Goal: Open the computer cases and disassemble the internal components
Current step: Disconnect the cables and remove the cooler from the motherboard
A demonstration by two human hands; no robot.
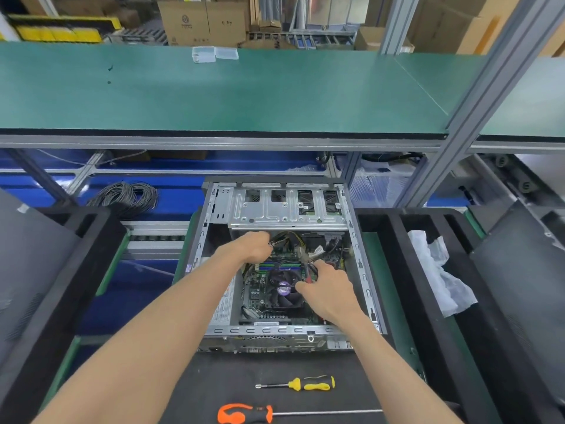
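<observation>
Grey metal, the open computer case (284, 209) lies on the black mat of the table (214, 381), its white side label (224, 304) too blurred to read. Inside it, the left hand (255, 247) has its fingers curled around a bundle of cables (290, 240), and the right hand (328, 286) pinches red wires (309, 272) beside the fan (284, 289). A yellow screwdriver (305, 384) and an orange screwdriver (253, 414) lie on the mat just in front of the case.
</observation>
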